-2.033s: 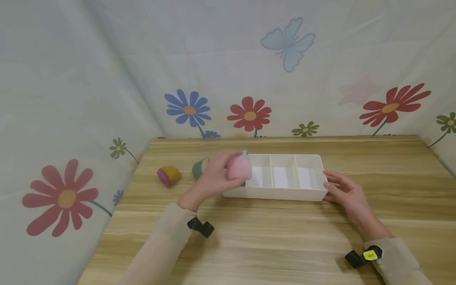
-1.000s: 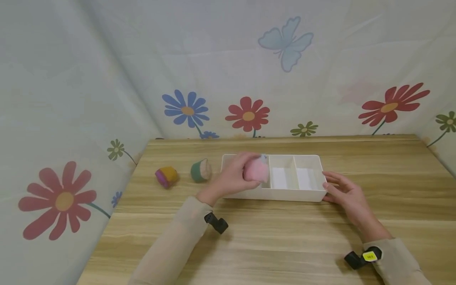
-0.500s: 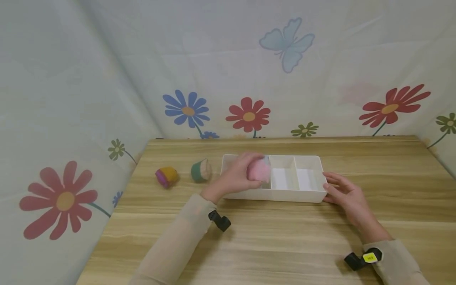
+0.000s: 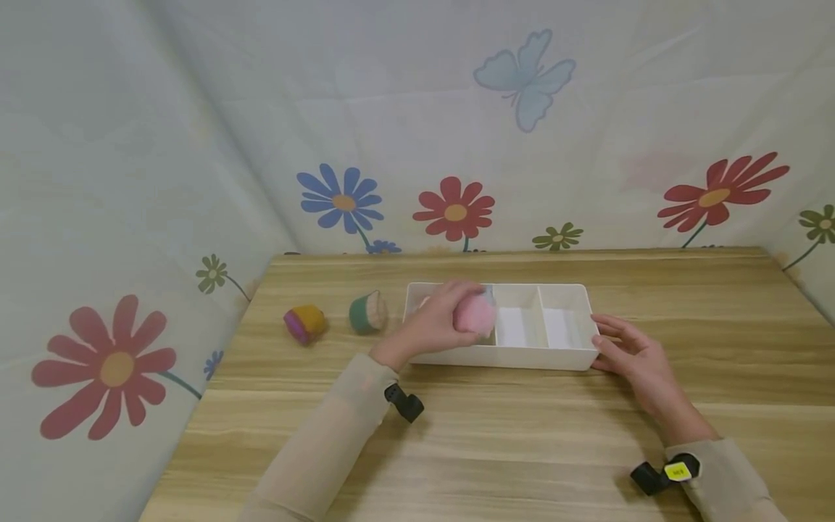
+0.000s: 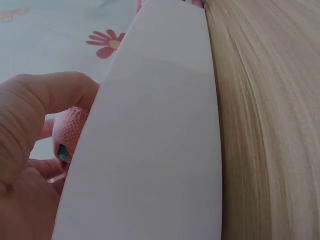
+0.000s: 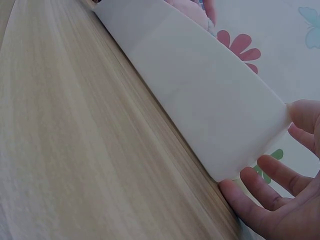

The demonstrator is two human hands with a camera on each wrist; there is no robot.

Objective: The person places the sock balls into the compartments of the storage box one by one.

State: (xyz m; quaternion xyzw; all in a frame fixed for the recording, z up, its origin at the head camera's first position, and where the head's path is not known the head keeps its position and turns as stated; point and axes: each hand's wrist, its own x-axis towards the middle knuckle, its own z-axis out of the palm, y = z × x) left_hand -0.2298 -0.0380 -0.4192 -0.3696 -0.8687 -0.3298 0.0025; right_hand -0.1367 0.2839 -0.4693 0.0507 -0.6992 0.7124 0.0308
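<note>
On counter (image 4: 554,449): tray (image 4: 522,357), set crosswise toward the back edge. Over tray's left half, partly above the rim: ball (image 4: 475,317), in left hand (image 4: 432,322). At tray's right end: right hand (image 4: 638,361). Left of tray, apart: cup-shaped toy (image 4: 367,313); farther left, second toy (image 4: 304,323). Behind counter: cloth backdrop (image 4: 404,101).

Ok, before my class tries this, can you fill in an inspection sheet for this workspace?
Surface: brown wood-grain tabletop.
Job's things: white rectangular divided tray; rounded pink textured object at the tray's left half, whether resting on its floor cannot be told.
Clutter: rounded yellow-and-purple object and stubby green-and-cream object, left of the tray; possibly more pieces for the job.
Hands: left hand grips the pink object; right hand touches the tray's right end.
Cables: nothing seen.
Surroundings: pale sheet-like backdrop printed with flowers and a butterfly.
</note>
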